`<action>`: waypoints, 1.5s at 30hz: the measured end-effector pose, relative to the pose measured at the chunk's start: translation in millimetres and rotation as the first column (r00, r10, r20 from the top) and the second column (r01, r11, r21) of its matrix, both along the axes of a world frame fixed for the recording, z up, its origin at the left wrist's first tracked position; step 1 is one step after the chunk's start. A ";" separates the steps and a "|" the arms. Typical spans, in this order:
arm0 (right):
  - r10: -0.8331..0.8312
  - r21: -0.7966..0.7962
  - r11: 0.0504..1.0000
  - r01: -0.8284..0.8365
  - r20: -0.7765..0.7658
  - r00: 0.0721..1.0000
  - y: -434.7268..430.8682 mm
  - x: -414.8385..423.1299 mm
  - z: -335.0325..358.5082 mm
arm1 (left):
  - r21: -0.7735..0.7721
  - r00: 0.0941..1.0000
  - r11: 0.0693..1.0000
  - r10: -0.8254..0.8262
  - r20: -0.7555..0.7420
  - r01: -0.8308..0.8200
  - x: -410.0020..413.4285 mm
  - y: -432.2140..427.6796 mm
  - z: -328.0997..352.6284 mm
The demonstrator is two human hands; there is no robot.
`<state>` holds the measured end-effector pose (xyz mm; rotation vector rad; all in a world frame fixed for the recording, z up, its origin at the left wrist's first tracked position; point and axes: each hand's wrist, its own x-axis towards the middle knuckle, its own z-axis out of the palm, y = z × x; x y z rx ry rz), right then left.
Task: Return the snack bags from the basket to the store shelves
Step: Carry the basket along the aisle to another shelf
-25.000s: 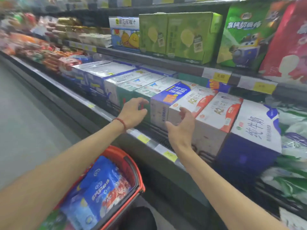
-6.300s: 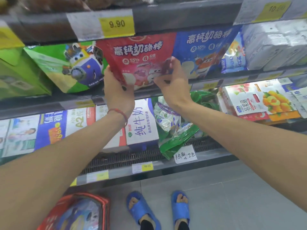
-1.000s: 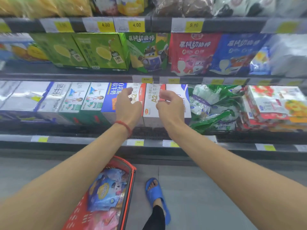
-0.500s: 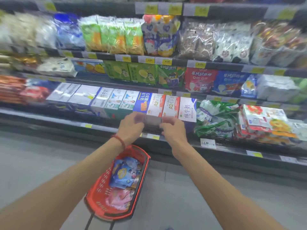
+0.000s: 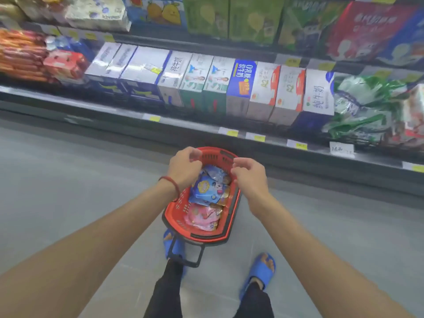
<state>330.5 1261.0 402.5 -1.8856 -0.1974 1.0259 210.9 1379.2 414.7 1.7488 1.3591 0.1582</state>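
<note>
A red basket [image 5: 176, 212] stands on the grey floor in front of the shelves. Inside it lie a blue snack bag [image 5: 210, 188] toward the far end and a pink snack bag [image 5: 203, 216] toward the near end. My left hand [image 5: 184, 166] hovers over the basket's far left rim, fingers loosely curled and empty. Over the right rim, my right hand [image 5: 249, 174] is also empty with curled, parted fingers. Neither hand touches a bag.
The low shelf [image 5: 183, 125] carries a row of milk cartons [image 5: 263, 88], with green bags [image 5: 367, 106] at the right. Red and blue snack bags [image 5: 367, 31] sit on the upper shelf. My feet in blue sandals [image 5: 260, 274] stand behind the basket's black handle [image 5: 195, 262].
My view has tilted down from the shelves to the basket. Both hands dropped from in front of the milk cartons to just above the basket, still empty.
</note>
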 end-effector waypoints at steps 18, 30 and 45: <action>-0.173 -0.469 0.856 0.217 0.134 0.976 45.8 -96.8 -306.7 | -0.153 0.957 0.984 -0.133 -0.258 0.095 -97.3 102.8 -314.3; -0.182 -0.651 0.679 0.339 0.298 0.937 44.1 -55.5 -445.3 | -0.160 0.951 0.983 0.040 -0.307 -0.093 -74.1 113.2 -458.2; -0.278 -0.679 0.652 0.336 0.198 0.940 19.3 -36.5 -419.7 | -0.142 0.851 0.988 -0.028 -0.525 -0.055 -65.1 115.4 -413.9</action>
